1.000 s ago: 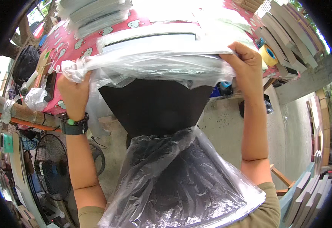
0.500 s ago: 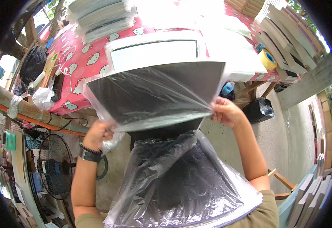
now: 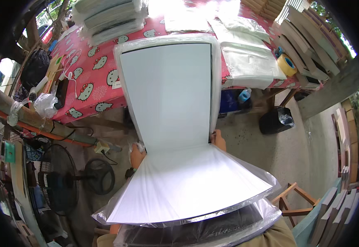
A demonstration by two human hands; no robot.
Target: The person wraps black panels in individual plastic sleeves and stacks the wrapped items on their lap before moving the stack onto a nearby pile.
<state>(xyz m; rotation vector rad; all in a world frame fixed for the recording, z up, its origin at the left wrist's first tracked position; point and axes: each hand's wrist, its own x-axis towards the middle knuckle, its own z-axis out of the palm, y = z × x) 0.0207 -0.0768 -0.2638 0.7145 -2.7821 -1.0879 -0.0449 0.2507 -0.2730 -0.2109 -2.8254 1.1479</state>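
Note:
A flat board in a clear plastic wrap [image 3: 187, 185], white face up, slopes over my lap. My left hand [image 3: 137, 156] is closed at its far left corner, with bunched plastic by the fingers. At the far right corner my right hand [image 3: 218, 140] is closed on the edge, its fingers partly hidden. Just beyond, a second white board [image 3: 167, 86] with a dark border and plastic around it reaches from between my hands onto the table. Under the near edge of the first board lies a dark plastic-wrapped board [image 3: 187, 230].
A pink patterned cloth [image 3: 101, 92] covers the table. On it are wrapped stacks [image 3: 111, 18] at the far left, clear plastic sleeves [image 3: 249, 61] and a yellow tape roll [image 3: 286, 65] at right. A fan [image 3: 60, 181] stands left; a black bin [image 3: 276, 119] and wooden stool [image 3: 296, 199] stand right.
The board was held up over the table edge, dark face showing. Now it lies over my lap, white face up, and both hands have come closer together and lower.

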